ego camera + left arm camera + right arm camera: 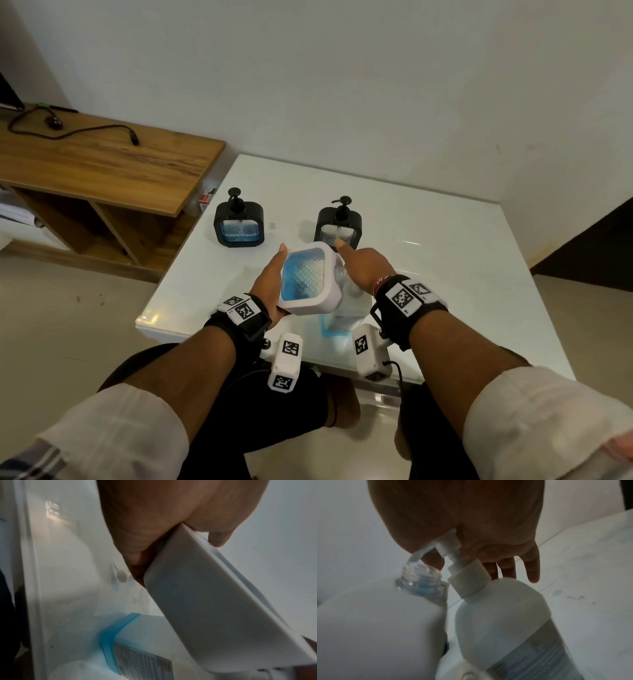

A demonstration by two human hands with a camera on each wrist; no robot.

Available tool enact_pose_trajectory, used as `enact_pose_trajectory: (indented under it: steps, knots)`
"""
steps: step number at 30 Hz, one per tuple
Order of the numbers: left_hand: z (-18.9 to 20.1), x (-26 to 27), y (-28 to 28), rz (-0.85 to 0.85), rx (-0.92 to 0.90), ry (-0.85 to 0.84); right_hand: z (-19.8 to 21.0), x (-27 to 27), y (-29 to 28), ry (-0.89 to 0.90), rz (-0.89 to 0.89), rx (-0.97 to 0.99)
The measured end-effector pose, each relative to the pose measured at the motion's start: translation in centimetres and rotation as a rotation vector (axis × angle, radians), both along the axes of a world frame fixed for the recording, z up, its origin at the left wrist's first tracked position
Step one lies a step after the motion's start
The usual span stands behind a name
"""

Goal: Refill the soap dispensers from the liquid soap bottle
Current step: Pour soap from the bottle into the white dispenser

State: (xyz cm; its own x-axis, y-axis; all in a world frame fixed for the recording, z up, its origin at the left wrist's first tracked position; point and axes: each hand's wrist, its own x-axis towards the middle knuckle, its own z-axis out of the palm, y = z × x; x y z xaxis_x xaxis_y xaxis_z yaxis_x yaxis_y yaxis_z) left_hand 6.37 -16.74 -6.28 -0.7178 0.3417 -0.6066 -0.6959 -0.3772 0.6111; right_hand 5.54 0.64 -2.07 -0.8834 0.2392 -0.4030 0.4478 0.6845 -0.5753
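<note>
My left hand [270, 274] grips a white square soap dispenser [305, 277] holding blue liquid, tipped on its side above the table. Its clear threaded neck [419, 580] has no pump on it and sits right under the spout of the white liquid soap bottle [505, 622]. That bottle stands on the table, mostly hidden in the head view below my hands [346, 318]. My right hand [363, 263] presses its palm on the bottle's pump head [448, 545], fingers straight. From the left wrist, the dispenser's side [205, 608] and the bottle's blue-banded base [142, 635] show.
Two black dispensers stand at the back of the white glass table [445, 257]: the left one [239, 224] shows blue liquid, the right one [338, 224] looks clear. A small white round part [121, 574] lies on the table. Blue drops [556, 593] dot the surface. A wooden shelf [102, 161] stands on the left.
</note>
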Motion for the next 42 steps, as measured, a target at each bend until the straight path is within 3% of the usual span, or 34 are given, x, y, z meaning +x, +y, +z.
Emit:
enact_pose_trajectory:
  steps: [8, 31, 37, 42]
  knots:
    - [-0.1, -0.1, -0.1, 0.006, 0.033, -0.017, 0.7, -0.3, 0.5, 0.028, -0.057, -0.112]
    - [-0.1, -0.4, -0.2, 0.036, 0.037, -0.029, 0.4, -0.7, -0.5, 0.024, 0.058, 0.027]
    - [-0.1, -0.3, 0.0, 0.008, 0.051, -0.014, 1.0, -0.7, -0.3, 0.045, -0.035, -0.103]
    - [-0.2, -0.4, 0.0, 0.025, 0.036, -0.021, 0.2, -0.6, -0.7, 0.031, -0.032, -0.039]
